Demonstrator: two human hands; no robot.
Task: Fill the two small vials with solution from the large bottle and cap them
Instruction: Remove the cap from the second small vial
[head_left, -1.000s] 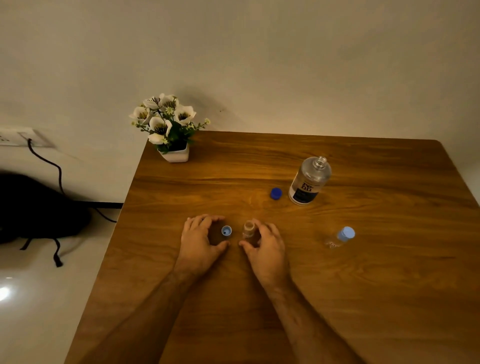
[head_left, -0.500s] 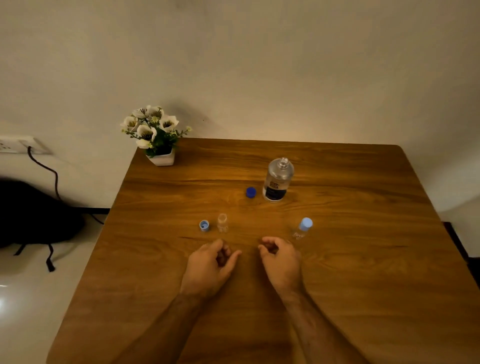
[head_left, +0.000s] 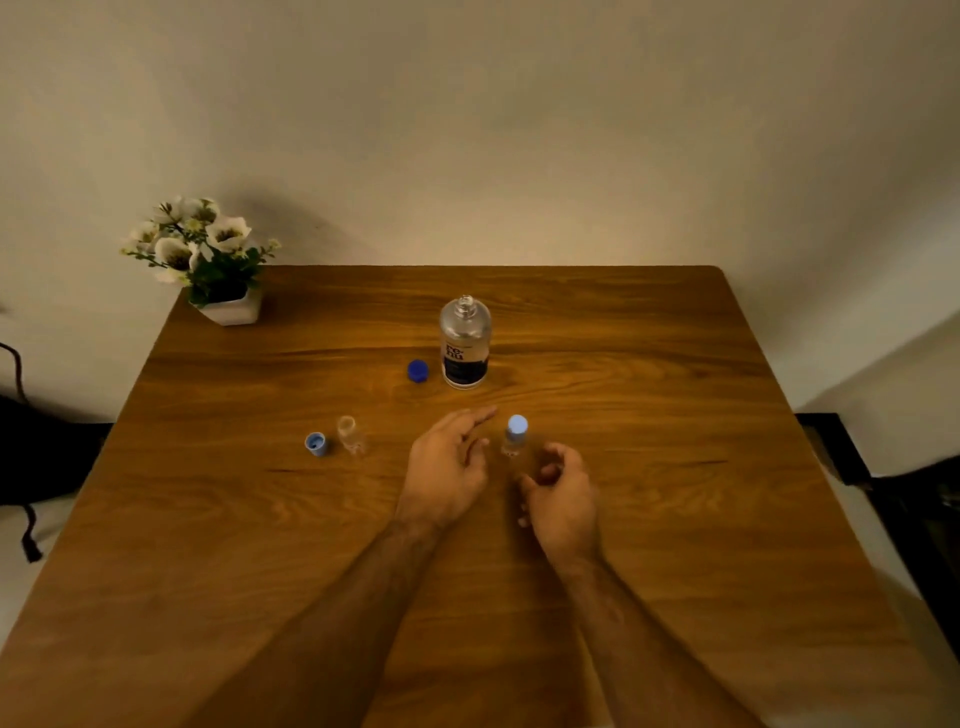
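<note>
Both hands flank the capped vial (head_left: 514, 435) without touching it: left hand (head_left: 448, 467) open, fingers extended; right hand (head_left: 561, 493) loosely curled, empty.

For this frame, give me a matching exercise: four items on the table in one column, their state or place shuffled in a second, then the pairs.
Items:
1. large bottle
2. dark blue cap
3. capped vial
4. open vial

States or places:
A. stands between the left hand and the right hand
B. uncapped, with a dark label
C. has a light blue cap lying at its left
D. lies on the table just left of the large bottle

Pairs: 1-B, 2-D, 3-A, 4-C
</note>
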